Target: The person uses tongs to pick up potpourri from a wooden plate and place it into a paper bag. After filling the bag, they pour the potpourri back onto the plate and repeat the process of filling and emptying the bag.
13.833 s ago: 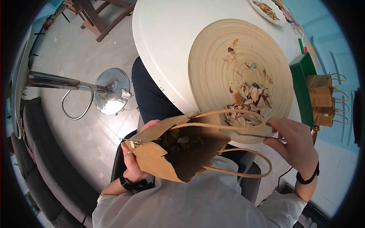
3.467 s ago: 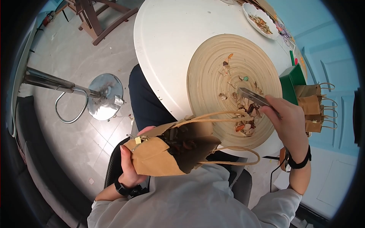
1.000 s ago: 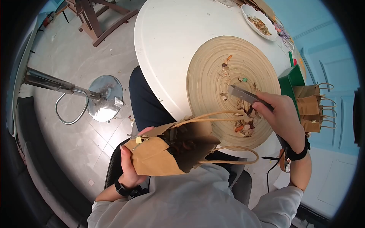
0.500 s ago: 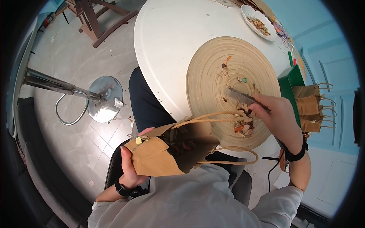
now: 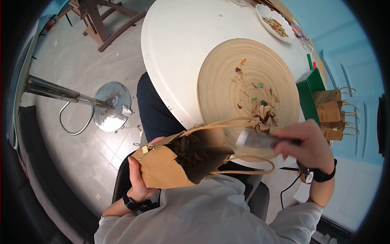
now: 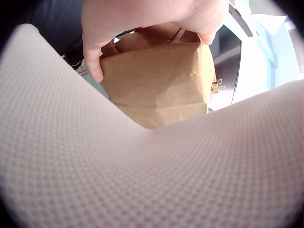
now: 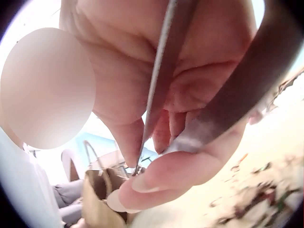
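Note:
My left hand (image 5: 140, 179) grips the back of a brown paper bag (image 5: 164, 168), its open mouth tilted toward the tray. Dark dried pieces lie inside the bag, and a clip (image 5: 145, 149) sits at its rim. In the left wrist view, the bag (image 6: 156, 80) is held between thumb and fingers. My right hand (image 5: 304, 144) holds metal tongs (image 5: 260, 140), blurred, between the bag's handles and the tray's near edge. Both arms of the tongs (image 7: 228, 102) show in the right wrist view. Dried petals (image 5: 264, 114) are heaped on a round ridged tray (image 5: 219, 77).
The tray rests on a white round table (image 5: 170, 53). A white dish (image 5: 260, 18) of dried bits stands at the back. Right of the tray are a green box (image 5: 310, 91) and several small paper bags (image 5: 329, 112). A metal stool base (image 5: 113, 103) lies on the floor at left.
The right hand and tongs have swung from over the petals down toward the bag's mouth. The heap shows more from above, with a green piece uncovered. The left hand and bag stay nearly still.

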The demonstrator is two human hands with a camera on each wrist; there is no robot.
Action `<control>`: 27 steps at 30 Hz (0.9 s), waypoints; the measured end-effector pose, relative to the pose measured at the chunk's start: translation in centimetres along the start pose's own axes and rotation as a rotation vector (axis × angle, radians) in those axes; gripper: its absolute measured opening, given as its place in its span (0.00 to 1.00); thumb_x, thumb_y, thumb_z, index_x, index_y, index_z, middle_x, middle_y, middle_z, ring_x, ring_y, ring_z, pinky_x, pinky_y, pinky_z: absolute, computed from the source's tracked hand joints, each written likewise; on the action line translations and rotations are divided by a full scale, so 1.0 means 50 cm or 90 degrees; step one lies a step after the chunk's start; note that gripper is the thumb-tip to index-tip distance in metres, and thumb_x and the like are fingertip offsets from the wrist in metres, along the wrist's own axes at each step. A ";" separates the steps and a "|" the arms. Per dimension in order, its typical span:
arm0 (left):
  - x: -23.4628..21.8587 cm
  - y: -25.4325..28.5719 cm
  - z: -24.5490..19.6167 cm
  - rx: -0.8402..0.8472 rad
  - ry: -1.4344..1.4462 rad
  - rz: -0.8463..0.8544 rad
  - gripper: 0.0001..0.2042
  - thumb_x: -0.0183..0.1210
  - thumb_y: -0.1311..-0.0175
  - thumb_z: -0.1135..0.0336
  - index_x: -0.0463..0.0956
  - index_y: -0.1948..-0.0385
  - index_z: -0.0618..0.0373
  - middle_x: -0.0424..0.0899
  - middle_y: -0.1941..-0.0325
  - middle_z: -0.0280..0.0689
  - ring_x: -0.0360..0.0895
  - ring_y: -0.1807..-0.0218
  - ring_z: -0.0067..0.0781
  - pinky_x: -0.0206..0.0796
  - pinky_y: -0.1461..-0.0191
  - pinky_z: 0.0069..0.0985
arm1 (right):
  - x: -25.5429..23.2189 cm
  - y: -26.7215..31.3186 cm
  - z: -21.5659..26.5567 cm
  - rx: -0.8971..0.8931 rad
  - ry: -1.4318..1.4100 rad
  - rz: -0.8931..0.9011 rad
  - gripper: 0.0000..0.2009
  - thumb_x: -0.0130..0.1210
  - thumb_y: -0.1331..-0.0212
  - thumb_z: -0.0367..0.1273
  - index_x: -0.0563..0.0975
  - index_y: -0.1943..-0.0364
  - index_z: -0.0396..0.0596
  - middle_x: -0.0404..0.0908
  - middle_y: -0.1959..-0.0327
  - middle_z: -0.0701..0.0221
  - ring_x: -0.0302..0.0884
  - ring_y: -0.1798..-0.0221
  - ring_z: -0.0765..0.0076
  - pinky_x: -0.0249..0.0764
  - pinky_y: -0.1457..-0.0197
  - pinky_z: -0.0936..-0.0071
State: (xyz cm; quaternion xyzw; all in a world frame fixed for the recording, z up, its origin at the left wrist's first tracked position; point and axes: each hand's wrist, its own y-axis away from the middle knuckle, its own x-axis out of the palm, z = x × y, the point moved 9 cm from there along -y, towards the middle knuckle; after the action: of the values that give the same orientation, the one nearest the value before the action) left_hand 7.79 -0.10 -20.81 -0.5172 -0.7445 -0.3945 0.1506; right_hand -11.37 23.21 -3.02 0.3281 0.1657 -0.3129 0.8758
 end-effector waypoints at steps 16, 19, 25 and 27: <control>-0.005 0.001 0.004 -0.003 0.012 -0.005 0.49 0.43 0.40 0.23 0.57 0.32 0.62 0.72 0.36 0.43 0.72 0.37 0.35 0.65 0.34 0.33 | -0.076 -0.020 0.008 -0.223 0.640 -0.274 0.14 0.65 0.48 0.32 0.78 0.57 0.45 0.78 0.73 0.66 0.77 0.69 0.56 0.71 0.67 0.64; 0.002 0.001 0.000 0.003 0.007 0.007 0.49 0.42 0.40 0.23 0.57 0.32 0.62 0.71 0.35 0.43 0.71 0.36 0.35 0.64 0.33 0.34 | -0.073 -0.029 0.027 -0.226 0.708 -0.261 0.14 0.65 0.49 0.31 0.78 0.58 0.46 0.77 0.72 0.67 0.76 0.67 0.57 0.71 0.64 0.62; -0.001 0.002 0.006 0.002 0.018 0.002 0.48 0.41 0.39 0.24 0.57 0.32 0.61 0.70 0.34 0.42 0.70 0.35 0.35 0.63 0.32 0.34 | -0.079 -0.054 0.049 -0.228 0.739 -0.194 0.14 0.66 0.51 0.31 0.77 0.59 0.46 0.78 0.71 0.67 0.76 0.65 0.55 0.71 0.62 0.61; -0.002 0.002 0.007 0.003 0.018 -0.005 0.48 0.41 0.39 0.23 0.57 0.32 0.61 0.70 0.34 0.42 0.70 0.35 0.35 0.63 0.32 0.35 | -0.077 -0.062 0.050 -0.255 0.718 -0.165 0.14 0.66 0.51 0.31 0.78 0.60 0.46 0.79 0.70 0.66 0.78 0.65 0.55 0.72 0.63 0.61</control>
State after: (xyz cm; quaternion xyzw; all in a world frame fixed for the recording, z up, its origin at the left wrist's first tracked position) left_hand 8.00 0.08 -21.04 -0.5082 -0.7451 -0.4009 0.1608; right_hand -16.07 21.35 -0.77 0.2495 0.6979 -0.1574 0.6526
